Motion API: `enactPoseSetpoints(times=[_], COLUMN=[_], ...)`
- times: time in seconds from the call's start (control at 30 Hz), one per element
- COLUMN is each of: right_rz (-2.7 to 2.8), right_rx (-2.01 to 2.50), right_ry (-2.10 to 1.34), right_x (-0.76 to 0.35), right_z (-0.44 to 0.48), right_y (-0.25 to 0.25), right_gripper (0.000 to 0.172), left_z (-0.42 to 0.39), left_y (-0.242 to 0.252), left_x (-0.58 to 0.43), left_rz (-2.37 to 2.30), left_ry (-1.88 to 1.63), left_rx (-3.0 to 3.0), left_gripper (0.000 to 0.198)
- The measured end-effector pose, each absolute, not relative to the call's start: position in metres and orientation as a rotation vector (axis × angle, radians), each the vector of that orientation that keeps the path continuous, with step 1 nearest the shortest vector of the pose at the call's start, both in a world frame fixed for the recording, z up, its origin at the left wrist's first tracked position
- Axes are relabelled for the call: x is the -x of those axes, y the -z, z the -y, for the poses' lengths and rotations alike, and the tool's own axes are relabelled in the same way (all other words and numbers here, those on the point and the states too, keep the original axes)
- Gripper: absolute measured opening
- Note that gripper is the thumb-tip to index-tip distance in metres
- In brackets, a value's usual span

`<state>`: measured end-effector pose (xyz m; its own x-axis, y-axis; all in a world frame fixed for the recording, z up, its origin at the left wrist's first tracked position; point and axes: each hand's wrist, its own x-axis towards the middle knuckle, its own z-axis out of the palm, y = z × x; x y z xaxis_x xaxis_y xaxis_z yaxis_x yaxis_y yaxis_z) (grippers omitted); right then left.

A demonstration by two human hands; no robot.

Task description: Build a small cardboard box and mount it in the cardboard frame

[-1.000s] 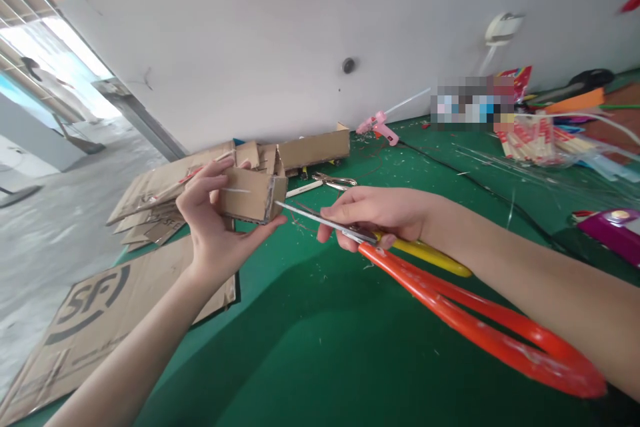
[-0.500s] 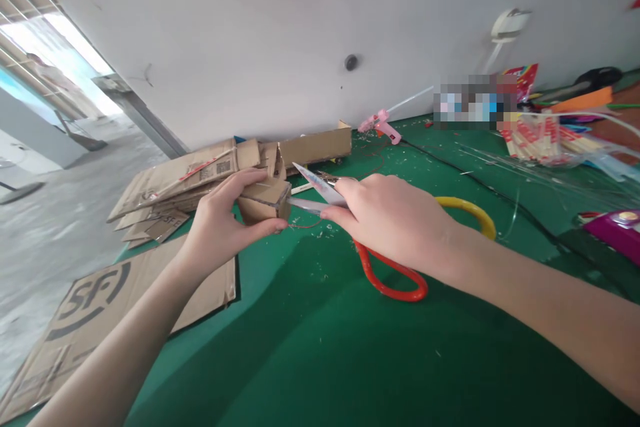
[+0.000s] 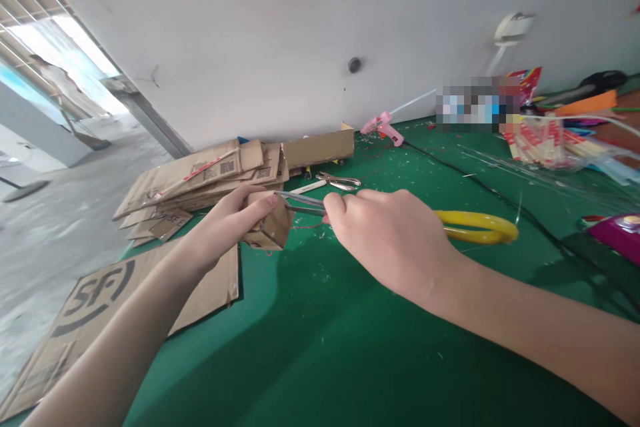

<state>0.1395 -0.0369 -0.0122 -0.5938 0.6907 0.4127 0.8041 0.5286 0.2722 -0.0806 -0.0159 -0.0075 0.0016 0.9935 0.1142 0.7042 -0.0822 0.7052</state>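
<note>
My left hand [image 3: 227, 220] grips a small cardboard box [image 3: 273, 227], with the thumb across its top. A thin reddish wire or thread hangs near the box. In my right hand [image 3: 385, 233] is a pair of scissors [image 3: 307, 202], its blades pointing left and reaching the box's right side. Of the scissors' handles, a yellow loop [image 3: 480, 227] shows beyond the right hand; the red one is hidden. Just past the blades, pliers [image 3: 343, 181] and a pale flat stick [image 3: 307, 187] lie on the green table [image 3: 320, 347].
Stacked cardboard [image 3: 200, 177] and a flat SF-printed sheet [image 3: 210, 300] lie at left. A long cardboard piece [image 3: 320, 149] stands by the wall. A pink glue gun [image 3: 385, 128] trails a black cord rightward. Packaged sticks [image 3: 540, 140] and a purple object [image 3: 617, 237] are at right. A person [image 3: 57, 83] stands far left.
The scissors' blades have come closer together and turned, meeting the box. My left hand has tilted the box, its thumb now on top. The red handle has gone from sight; the pliers show more.
</note>
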Motion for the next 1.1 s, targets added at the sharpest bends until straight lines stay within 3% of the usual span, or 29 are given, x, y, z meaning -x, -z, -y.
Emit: enactPoseSetpoints(times=[0.27, 0.43, 0.57, 0.83, 1.1], right_rz=[2.553, 2.536, 2.458, 2.495, 2.555], right_rx=[1.238, 1.353, 1.495, 1.553, 1.496], right_ry=[0.647, 0.527, 0.363, -0.042, -0.016], right_x=[-0.135, -0.147, -0.157, -0.167, -0.153], right_z=[0.040, 0.035, 0.027, 0.023, 0.023], right_y=[0.018, 0.007, -0.006, -0.023, -0.009], right_gripper=[0.023, 0.015, 0.032, 0.039, 0.034], left_z=[0.012, 0.003, -0.001, -0.007, -0.006], left_y=[0.010, 0.020, 0.024, 0.038, 0.046], left_x=[0.085, 0.099, 0.106, 0.107, 0.096], left_rz=[-1.728, -1.582, -1.266, -0.911, -0.849], left_ry=[-0.625, -0.910, -1.083, -1.294, -1.457], left_rx=[-1.763, -1.766, -1.510, -1.385, -1.322], left_gripper=[0.054, 0.055, 0.050, 0.052, 0.060])
